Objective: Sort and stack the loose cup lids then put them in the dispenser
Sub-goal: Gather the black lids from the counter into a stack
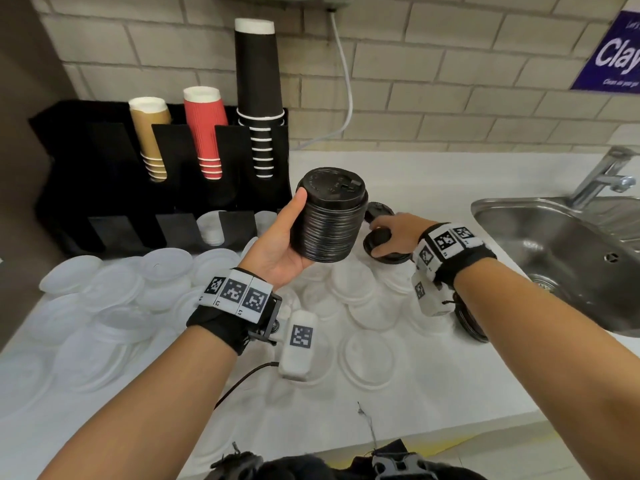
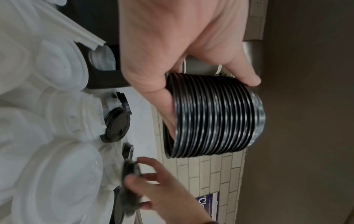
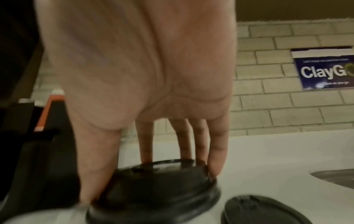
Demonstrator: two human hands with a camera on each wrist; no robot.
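"ClayG" is read in white letters on the blue sign (image 3: 323, 69) fixed to the brick wall (image 3: 268, 98); the smaller lines around it are too blurred to be read.

Glossy black on the stack of lids (image 1: 327, 223), ribbed with thin pale highlights along every rim. Matte black again on the single lid (image 3: 153, 189). Translucent white lids (image 1: 114, 299) spread over a white counter (image 1: 433, 178). At eleven o'clock, a black dispenser (image 1: 69, 161): kraft-brown cups (image 1: 150, 133), ribbed red cups (image 1: 206, 129), black cups (image 1: 258, 74) with white rims. Beige brick wall (image 1: 450, 64), navy sign (image 1: 616, 53) with white lettering, silver steel sink (image 1: 554, 237).
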